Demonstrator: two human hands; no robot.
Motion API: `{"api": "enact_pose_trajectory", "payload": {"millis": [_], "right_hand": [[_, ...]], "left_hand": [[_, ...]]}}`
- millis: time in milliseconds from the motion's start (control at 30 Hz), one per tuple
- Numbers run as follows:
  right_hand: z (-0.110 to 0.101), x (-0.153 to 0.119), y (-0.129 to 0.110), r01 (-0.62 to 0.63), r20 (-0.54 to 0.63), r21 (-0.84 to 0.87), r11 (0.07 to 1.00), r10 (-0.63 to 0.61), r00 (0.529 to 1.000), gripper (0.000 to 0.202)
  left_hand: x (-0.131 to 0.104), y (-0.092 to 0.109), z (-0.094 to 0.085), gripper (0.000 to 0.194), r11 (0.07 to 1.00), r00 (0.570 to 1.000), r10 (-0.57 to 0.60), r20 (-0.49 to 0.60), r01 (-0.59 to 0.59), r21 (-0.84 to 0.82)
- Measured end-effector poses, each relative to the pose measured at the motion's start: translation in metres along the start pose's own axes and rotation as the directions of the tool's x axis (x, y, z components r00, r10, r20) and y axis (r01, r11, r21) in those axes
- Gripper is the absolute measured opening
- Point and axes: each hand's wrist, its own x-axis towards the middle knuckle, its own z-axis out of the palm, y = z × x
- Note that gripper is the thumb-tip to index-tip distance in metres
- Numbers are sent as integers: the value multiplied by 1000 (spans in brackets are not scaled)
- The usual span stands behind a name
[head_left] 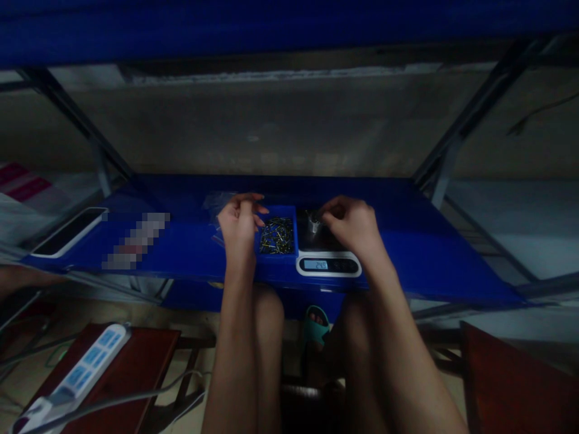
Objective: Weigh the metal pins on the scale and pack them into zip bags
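A blue tray (295, 234) holds many small thin metal pieces (277, 236), like screws or pins. Over its left edge hovers my left hand (240, 218), fingers apart and nothing visible in them. Right of the tray lies a digital scale (353, 264) with a dark plate and a lit display that seems to read 24.9. On the plate stands a small metallic cup (313, 224) with thin pieces sticking out of its top. At the cup's rim, my right hand (355, 222) has thumb and fingers pinched together; what lies between the fingertips is too small to tell.
Clear plastic bags (218, 202) lie behind my left hand. Farther left on the blue table (434, 253) is a white-edged phone-like device (70, 232). A power strip (90, 364) with a cable rests on a wooden stool (154, 355). A blue shelf (289, 30) spans overhead.
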Motion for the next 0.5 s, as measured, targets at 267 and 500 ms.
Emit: {"api": "enact_pose_trajectory", "payload": {"millis": [267,500], "right_hand": [[18,-12,-39,241,82,153,958,-255,963,21],[3,-7,-15,113,-130,-79,991,-122,984,20]], "left_hand": [[1,-1,0,18,1000,1000,0,-11,0,-4],[-1,0,-1,21,1000,1000,4,-14,-4,-23]]}}
